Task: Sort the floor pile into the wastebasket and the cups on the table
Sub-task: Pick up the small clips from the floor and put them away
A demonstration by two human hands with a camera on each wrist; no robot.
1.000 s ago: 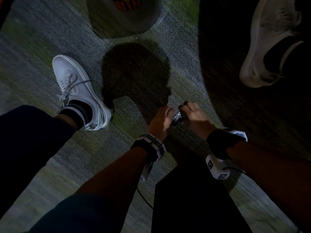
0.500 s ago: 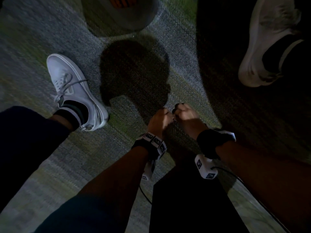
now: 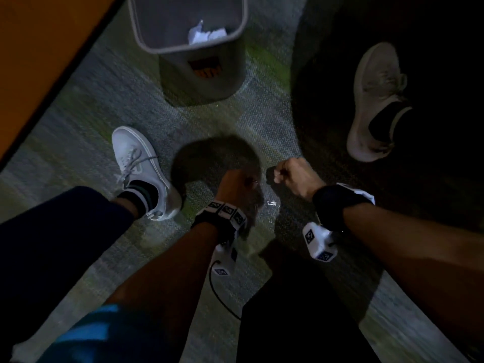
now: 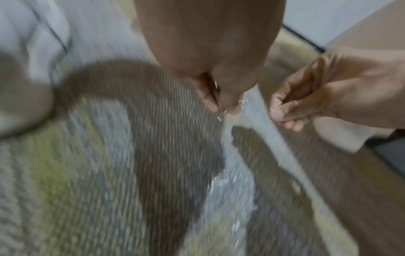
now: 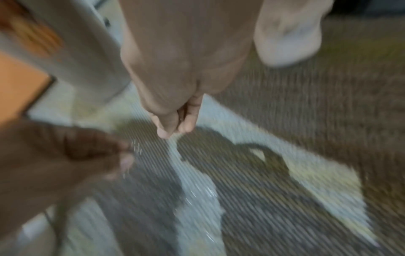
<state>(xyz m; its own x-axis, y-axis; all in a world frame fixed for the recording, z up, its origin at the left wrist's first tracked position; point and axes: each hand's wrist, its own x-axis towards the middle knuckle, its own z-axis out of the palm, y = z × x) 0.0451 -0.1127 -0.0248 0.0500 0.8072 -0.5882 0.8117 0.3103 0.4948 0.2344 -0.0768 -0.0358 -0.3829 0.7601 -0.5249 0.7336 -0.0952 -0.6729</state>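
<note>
Small shiny metal clips (image 3: pixel 272 204) lie scattered on the carpet between my hands, blurred in the wrist views (image 4: pixel 232 181) (image 5: pixel 201 192). My left hand (image 3: pixel 241 184) hovers above them and pinches a few wire clips (image 4: pixel 223 110) between thumb and fingertips. My right hand (image 3: pixel 285 171), a little to the right and apart from the left, is curled with a thin clip (image 4: pixel 278 104) pinched in its fingertips (image 5: pixel 173 128). The grey wastebasket (image 3: pixel 243 22) stands farther ahead with crumpled white paper (image 3: pixel 207 35) inside. No cups are in view.
An orange table edge (image 3: pixel 39 48) crosses the upper left. My white shoe (image 3: pixel 136 158) rests left of the hands; another white shoe (image 3: pixel 377 100) is at the upper right. My dark knee (image 3: pixel 288 310) is below the hands. Grey-green carpet (image 3: pixel 78 113) surrounds them.
Both hands were together on the shiny pile; now they have lifted and drawn apart, each pinching clips. The view has tilted up and shows the wastebasket's opening.
</note>
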